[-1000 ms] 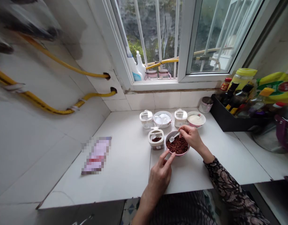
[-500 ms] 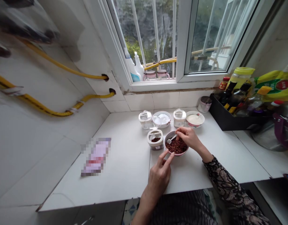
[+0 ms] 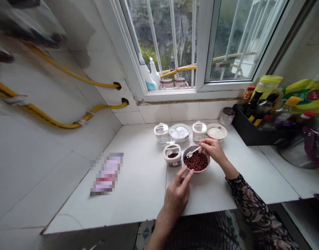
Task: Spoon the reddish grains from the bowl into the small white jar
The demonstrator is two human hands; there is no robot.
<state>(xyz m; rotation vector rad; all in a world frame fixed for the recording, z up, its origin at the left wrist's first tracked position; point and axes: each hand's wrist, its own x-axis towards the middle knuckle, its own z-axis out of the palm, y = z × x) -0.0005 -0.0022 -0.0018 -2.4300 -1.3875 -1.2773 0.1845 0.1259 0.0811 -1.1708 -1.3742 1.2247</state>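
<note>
A small white spoon (image 3: 194, 151) is pinched by its handle in my right hand (image 3: 213, 151), which is closed. Its scoop hangs over a pink-rimmed bowl (image 3: 200, 172) of dark red-brown bits that look like Sichuan peppercorns (image 3: 197, 161). Two stretched fingertips of my left hand (image 3: 177, 194) touch the bowl's near rim; that hand is open, its other fingers partly hidden. Just left of the bowl stands a seasoning jar (image 3: 172, 155), its clear lid raised, holding some of the same bits.
Behind stand two lidded jars, left (image 3: 161, 133) and right (image 3: 199, 131), with bowls of white (image 3: 179, 132) and cream (image 3: 216, 132) grains. A black box of bottles (image 3: 253, 133) and a metal pot (image 3: 297, 149) occupy the right. A blurred-out purple packet (image 3: 106, 175) lies left.
My right hand has moved slightly right with the spoon, and the spoon's scoop now sits a little higher over the bowl. My left hand stays at the rim.
</note>
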